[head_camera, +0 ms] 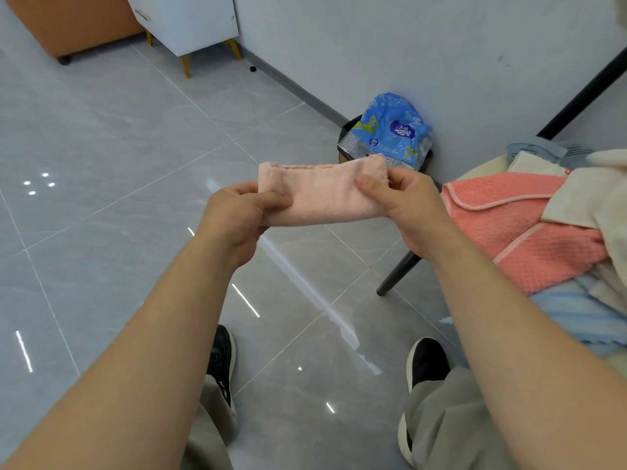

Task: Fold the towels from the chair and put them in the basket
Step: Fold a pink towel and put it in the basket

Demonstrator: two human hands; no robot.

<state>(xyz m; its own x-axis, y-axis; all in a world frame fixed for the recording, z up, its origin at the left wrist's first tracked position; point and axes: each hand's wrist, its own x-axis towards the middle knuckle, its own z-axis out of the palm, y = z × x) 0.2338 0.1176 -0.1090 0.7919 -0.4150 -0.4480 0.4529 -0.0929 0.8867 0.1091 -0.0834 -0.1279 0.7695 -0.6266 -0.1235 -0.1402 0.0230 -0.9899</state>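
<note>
A small pale pink towel (322,193), folded into a narrow strip, is held out in front of me above the floor. My left hand (237,215) pinches its left end and my right hand (407,208) pinches its right end, thumbs on top. On the chair (400,271) at the right lie more towels: a coral one (515,232), cream ones (576,198) and a light blue striped one (576,317). A grey-blue slotted plastic rim, maybe the basket (536,149), shows behind the pile.
A blue plastic tissue pack (393,130) sits in a black bin by the wall. A white cabinet (190,22) on yellow legs and an orange-brown unit (74,22) stand at the back left. A black pole (583,93) slants at the right. Glossy grey tile floor lies below.
</note>
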